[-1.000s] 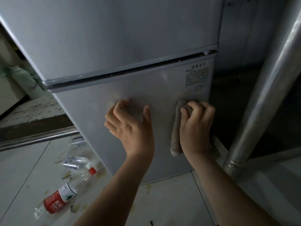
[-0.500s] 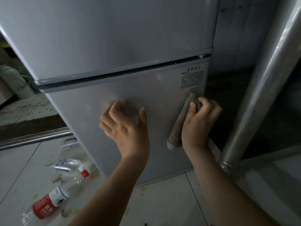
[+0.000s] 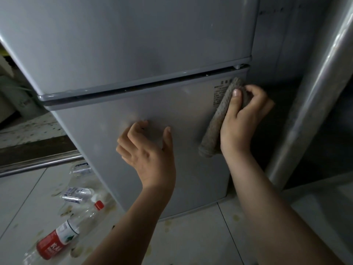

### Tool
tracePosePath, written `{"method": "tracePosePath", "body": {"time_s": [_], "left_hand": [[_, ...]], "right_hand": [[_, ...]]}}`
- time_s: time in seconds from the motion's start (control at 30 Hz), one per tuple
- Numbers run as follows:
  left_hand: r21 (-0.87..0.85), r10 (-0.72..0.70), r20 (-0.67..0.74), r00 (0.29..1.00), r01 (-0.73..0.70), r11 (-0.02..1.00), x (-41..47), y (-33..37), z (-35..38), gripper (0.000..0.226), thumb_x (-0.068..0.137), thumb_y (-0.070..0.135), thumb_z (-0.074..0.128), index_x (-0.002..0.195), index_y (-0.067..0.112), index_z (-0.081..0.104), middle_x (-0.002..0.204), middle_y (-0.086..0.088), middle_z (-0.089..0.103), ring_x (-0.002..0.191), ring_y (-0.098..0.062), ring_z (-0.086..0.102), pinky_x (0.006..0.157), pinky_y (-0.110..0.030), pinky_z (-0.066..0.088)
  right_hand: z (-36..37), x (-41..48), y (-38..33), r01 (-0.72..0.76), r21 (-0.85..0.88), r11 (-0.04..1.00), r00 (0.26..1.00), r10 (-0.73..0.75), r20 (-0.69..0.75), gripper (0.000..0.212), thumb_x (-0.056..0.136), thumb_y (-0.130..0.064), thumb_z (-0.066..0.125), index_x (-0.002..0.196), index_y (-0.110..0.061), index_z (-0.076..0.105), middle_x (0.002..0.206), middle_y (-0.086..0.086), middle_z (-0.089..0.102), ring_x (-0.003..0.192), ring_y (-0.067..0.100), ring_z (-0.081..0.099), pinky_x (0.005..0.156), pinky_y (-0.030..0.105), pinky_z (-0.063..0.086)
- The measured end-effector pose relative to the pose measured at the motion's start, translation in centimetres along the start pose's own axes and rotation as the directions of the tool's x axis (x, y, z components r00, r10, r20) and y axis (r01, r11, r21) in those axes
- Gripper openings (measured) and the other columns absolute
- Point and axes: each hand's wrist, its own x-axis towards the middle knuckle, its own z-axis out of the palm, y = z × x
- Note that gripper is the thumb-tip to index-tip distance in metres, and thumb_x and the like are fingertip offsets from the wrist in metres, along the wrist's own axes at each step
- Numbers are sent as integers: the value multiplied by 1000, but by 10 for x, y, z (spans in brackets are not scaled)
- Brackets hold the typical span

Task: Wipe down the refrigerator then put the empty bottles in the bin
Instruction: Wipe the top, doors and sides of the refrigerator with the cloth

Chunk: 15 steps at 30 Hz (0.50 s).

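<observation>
Through the head camera, we had our right hand (image 3: 242,119) on the cloth (image 3: 214,129), thumb laid flat along it and the other fingers curled round its upper end, pressing it to the lower door (image 3: 172,104) of the refrigerator (image 3: 133,44), close to that door's right edge. The cloth was folded long, its axis running up the door and leaning to the right, its top just under the gap between the two doors and partly over the printed label (image 3: 219,92). Our left hand (image 3: 149,155) held nothing; its fingers were loosely bent, tips touching the door near its middle. The bare door face lay left of the cloth, so we judged the next stroke would go that way. The empty bottles (image 3: 63,236) lay on the floor (image 3: 191,238) by the refrigerator's lower left corner, nearer the left hand.
</observation>
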Motion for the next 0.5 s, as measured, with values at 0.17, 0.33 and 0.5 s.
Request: {"method": "tracePosePath", "body": {"time_s": [0.17,0.33,0.5], "left_hand": [[5,1,7,1000,-1,1000,1,2,-2,46,78,31,70,105,-1,52,107,-23,49,96,-32,39,88,-21,16],[-12,-20,54,998,21,1000,2,6,-8,42,78,26,68,107,-1,52,109,-23,48,98,-40,42,86,-19,14],[-140,34,191,981,-7,990,6,-3,-30,50,79,35,56,113,0,46,110,-16,43,100,-30,41,92,-28,30]], "right_hand": [[-13,-34,18,-44,-101,994,997,50,55,30,92,-14,55,112,8,53,114,31,43,91,18,42,74,-10,22],[-24,-51,26,-195,-156,968,968,216,127,30,95,-17,51,117,3,50,123,26,39,94,25,49,72,6,31],[-25,-64,7,-134,-138,981,972,158,173,24,95,-16,51,109,3,52,115,22,44,89,17,48,72,1,30]]}}
